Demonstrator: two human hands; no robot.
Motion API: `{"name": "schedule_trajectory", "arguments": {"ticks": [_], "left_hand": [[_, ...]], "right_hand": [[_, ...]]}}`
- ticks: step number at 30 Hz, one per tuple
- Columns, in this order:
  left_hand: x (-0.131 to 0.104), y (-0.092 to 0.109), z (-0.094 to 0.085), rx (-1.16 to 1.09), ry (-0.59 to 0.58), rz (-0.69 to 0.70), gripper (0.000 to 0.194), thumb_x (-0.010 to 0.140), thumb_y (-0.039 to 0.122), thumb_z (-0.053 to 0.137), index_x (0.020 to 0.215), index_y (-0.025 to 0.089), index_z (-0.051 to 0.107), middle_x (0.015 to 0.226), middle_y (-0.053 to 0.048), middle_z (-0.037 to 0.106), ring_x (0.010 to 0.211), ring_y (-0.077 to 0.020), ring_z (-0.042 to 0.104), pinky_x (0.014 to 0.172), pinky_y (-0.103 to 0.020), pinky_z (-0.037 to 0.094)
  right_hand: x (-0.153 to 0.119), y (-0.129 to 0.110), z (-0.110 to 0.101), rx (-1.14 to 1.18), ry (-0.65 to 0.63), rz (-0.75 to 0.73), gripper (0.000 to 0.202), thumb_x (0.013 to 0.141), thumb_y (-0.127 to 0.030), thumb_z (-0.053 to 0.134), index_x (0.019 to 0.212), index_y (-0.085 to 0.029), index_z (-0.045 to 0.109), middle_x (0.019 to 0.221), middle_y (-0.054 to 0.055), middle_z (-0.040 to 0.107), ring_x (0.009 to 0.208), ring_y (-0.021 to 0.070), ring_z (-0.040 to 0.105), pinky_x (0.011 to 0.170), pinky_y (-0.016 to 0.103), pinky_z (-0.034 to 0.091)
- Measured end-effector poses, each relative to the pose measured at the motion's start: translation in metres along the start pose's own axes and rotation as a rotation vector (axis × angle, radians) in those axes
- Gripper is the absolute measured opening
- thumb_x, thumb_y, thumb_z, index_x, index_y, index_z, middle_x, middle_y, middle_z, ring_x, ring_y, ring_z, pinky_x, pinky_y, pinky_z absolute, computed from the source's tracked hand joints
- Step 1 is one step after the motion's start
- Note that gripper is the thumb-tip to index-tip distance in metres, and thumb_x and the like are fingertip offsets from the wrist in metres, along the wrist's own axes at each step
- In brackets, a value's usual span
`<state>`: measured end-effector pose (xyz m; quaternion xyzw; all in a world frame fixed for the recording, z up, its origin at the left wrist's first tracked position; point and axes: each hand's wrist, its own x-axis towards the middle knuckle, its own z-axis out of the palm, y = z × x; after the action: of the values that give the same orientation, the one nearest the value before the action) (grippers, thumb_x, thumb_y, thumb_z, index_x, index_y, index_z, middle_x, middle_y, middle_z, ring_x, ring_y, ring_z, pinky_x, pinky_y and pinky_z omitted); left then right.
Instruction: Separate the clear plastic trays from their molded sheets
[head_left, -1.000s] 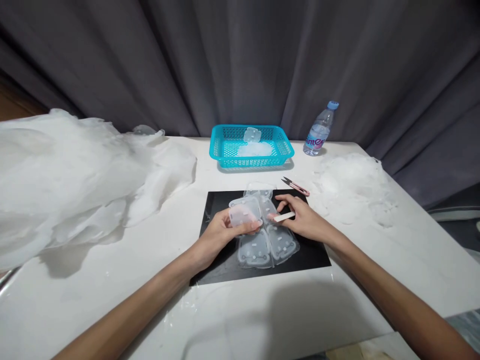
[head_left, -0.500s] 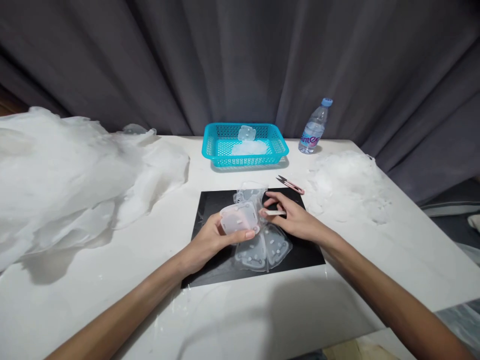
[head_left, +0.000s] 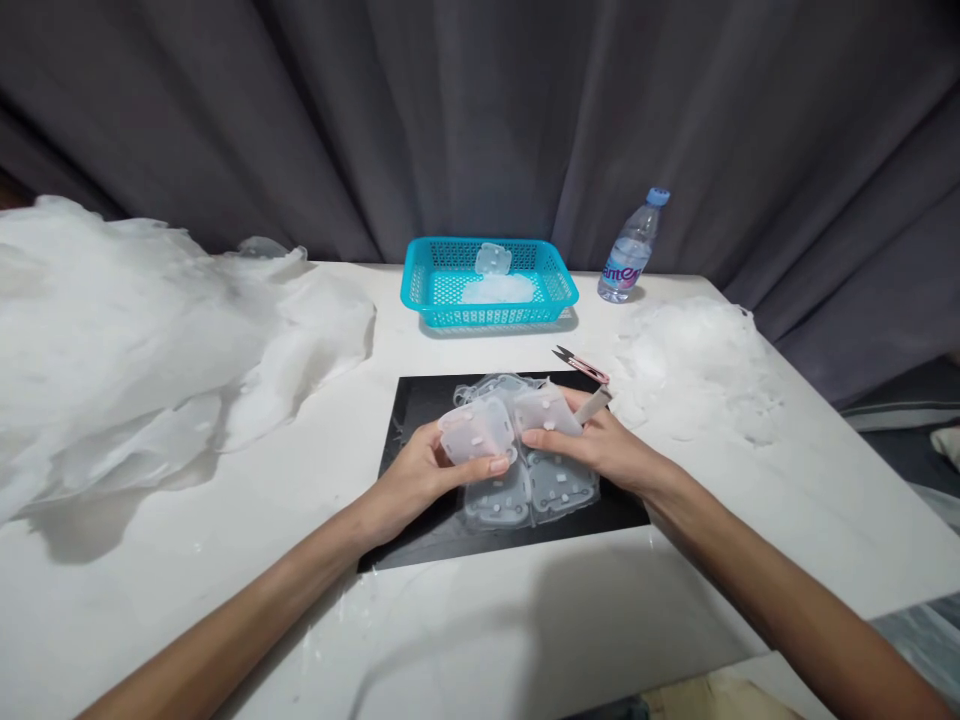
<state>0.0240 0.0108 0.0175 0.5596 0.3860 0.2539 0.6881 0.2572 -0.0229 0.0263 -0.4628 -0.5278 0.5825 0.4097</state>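
A translucent moulded sheet (head_left: 499,500) of several rounded panels with small nubs lies over a black mat (head_left: 420,545). My left hand (head_left: 429,470) grips its left panel (head_left: 476,428), thumb on top and fingers beneath. On the neighbouring panel (head_left: 546,412) my right hand (head_left: 600,440) closes in the same way. A flat, pale metal blade-like tool (head_left: 595,403) sticks out of my right hand as well; its other end is hidden. Pink-handled thread snips (head_left: 583,366) lie just beyond the mat, near my right hand.
Behind the mat stands a turquoise basket (head_left: 495,318) with some translucent pieces (head_left: 493,260) in it. A water bottle (head_left: 628,248) is to its right. White translucent sheets (head_left: 150,340) are heaped at left, and a smaller pile of scraps (head_left: 697,365) lies at right.
My right hand has moved from beside the sheet onto its right panel and gripped it. The metal tool has swung to point up and right. The panels are spread wider.
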Motion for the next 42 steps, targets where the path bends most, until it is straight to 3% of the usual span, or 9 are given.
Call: {"name": "schedule_trajectory", "arguments": {"ticks": [4,9,16,21,25,29,33,37,42], "left_hand": [[0.000,0.000,-0.001,0.061,-0.009,0.021,0.033,0.080,0.042,0.088,0.095,0.016,0.072,0.084,-0.004,0.076,0.083,-0.0206,0.071,0.081,-0.029,0.058],[-0.001,0.002,0.001,0.045,-0.004,-0.004,0.034,0.077,0.041,0.090,0.094,0.016,0.074,0.083,-0.003,0.077,0.081,-0.0202,0.071,0.077,-0.027,0.057],[0.002,-0.002,0.007,0.103,0.040,0.001,0.034,0.080,0.047,0.087,0.084,0.015,0.078,0.082,-0.005,0.079,0.077,-0.0209,0.071,0.075,-0.028,0.057],[-0.002,-0.006,0.014,0.099,-0.003,-0.013,0.035,0.081,0.049,0.084,0.077,0.016,0.076,0.067,-0.004,0.074,0.069,-0.0191,0.068,0.072,-0.027,0.055],[-0.004,-0.002,0.011,0.168,-0.039,-0.028,0.034,0.079,0.049,0.086,0.084,0.017,0.074,0.068,-0.002,0.074,0.065,-0.0184,0.067,0.068,-0.026,0.054],[0.000,0.002,0.003,0.187,-0.003,0.012,0.040,0.089,0.055,0.075,0.083,0.016,0.074,0.070,-0.002,0.073,0.068,-0.0190,0.067,0.069,-0.027,0.055],[0.002,0.000,0.001,0.177,0.004,0.031,0.039,0.091,0.055,0.073,0.091,0.016,0.078,0.082,-0.004,0.077,0.078,-0.0212,0.070,0.075,-0.028,0.058],[0.002,-0.006,0.004,0.156,0.037,0.037,0.040,0.089,0.055,0.077,0.101,0.017,0.080,0.099,-0.006,0.082,0.092,-0.0257,0.074,0.082,-0.032,0.060],[0.001,-0.010,0.009,0.054,0.094,0.022,0.043,0.086,0.052,0.081,0.109,0.016,0.079,0.088,-0.006,0.082,0.081,-0.0244,0.076,0.074,-0.029,0.060]], "right_hand": [[0.000,0.000,-0.004,-0.095,-0.035,-0.054,0.028,0.089,-0.037,0.076,0.109,-0.022,0.063,0.101,0.003,0.068,0.091,0.0185,0.064,0.080,0.032,0.056],[0.001,-0.004,-0.008,-0.237,-0.111,-0.149,0.029,0.088,-0.031,0.078,0.105,-0.022,0.057,0.100,0.000,0.063,0.088,0.0159,0.060,0.084,0.031,0.052],[-0.001,0.003,0.001,-0.370,-0.052,-0.197,0.033,0.090,-0.029,0.072,0.112,-0.025,0.048,0.093,-0.002,0.065,0.081,0.0174,0.062,0.077,0.030,0.050],[0.008,0.020,0.007,-0.659,0.126,-0.246,0.026,0.086,-0.016,0.058,0.109,-0.024,0.048,0.102,0.004,0.065,0.091,0.0228,0.063,0.080,0.033,0.046],[0.009,0.012,-0.007,-0.590,-0.013,-0.216,0.009,0.089,-0.024,0.064,0.094,-0.022,0.058,0.092,0.002,0.064,0.086,0.0203,0.058,0.080,0.031,0.045],[0.005,-0.002,-0.017,-0.355,-0.151,-0.085,0.023,0.093,-0.041,0.069,0.091,-0.019,0.064,0.087,0.000,0.062,0.080,0.0167,0.056,0.074,0.028,0.044],[0.003,-0.005,-0.014,-0.256,-0.133,-0.047,0.030,0.091,-0.046,0.074,0.087,-0.018,0.066,0.084,0.000,0.061,0.076,0.0148,0.054,0.069,0.026,0.042],[0.003,-0.002,-0.008,-0.314,-0.086,-0.133,0.030,0.093,-0.046,0.073,0.083,-0.018,0.066,0.081,-0.001,0.060,0.072,0.0132,0.052,0.067,0.026,0.039],[0.000,0.002,-0.001,-0.411,-0.034,-0.214,0.021,0.096,-0.038,0.067,0.085,-0.020,0.066,0.078,-0.002,0.059,0.071,0.0138,0.053,0.068,0.026,0.039]]}}
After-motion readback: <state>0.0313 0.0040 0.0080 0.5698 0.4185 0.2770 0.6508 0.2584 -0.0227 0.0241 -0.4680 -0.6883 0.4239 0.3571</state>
